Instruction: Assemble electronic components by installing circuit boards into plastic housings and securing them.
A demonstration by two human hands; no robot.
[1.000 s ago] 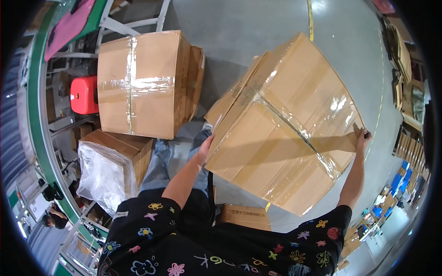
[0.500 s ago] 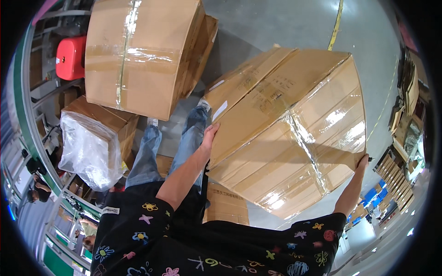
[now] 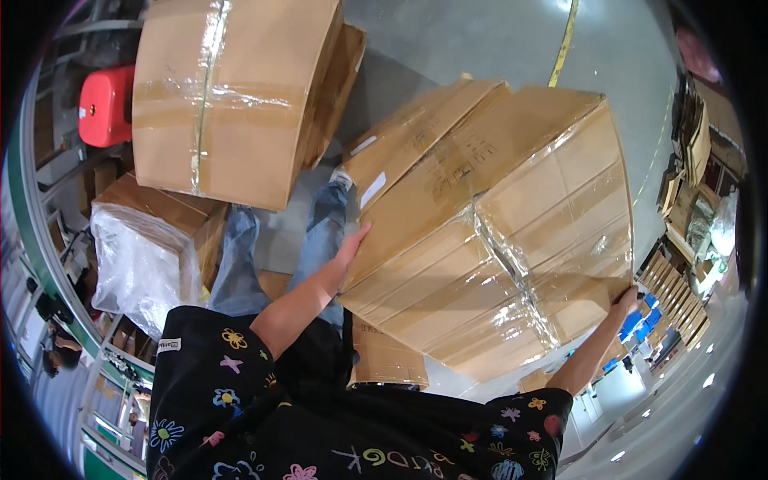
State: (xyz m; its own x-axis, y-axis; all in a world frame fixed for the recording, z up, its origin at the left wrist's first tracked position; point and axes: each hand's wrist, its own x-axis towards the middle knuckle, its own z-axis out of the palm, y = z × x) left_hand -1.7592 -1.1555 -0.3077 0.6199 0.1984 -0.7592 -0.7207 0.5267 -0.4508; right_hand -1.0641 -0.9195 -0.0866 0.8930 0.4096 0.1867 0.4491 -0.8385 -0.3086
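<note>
- The large taped cardboard carton (image 3: 488, 232) is held up off the floor in front of the person's body, tilted, with one long face turned up toward the camera; it hangs above the person's jeans and the grey floor (image 3: 480, 40), clear of the other boxes.
- The left hand (image 3: 354, 244) lies flat and open against the carton's near left side, fingers spread upward along the cardboard; it presses rather than wraps.
- The right hand (image 3: 626, 302) hooks over the far right lower corner, fingers closed round the edge; so the two hands clamp the carton between them from opposite sides.
- The carton looks bulky and probably fairly heavy, judging by both arms reaching wide; its walls seem stiff, though corners may crush under a tight pinch.
- Clear tape bands (image 3: 512, 272) cross the faces and look glossy; palms would likely slide there, so bare cardboard and the bottom edges are the better holds.
- A second big carton (image 3: 224, 96) sits to the left on a stack; below it is a box with clear plastic wrap (image 3: 140, 256); a red stool (image 3: 106, 106) stands beyond.
</note>
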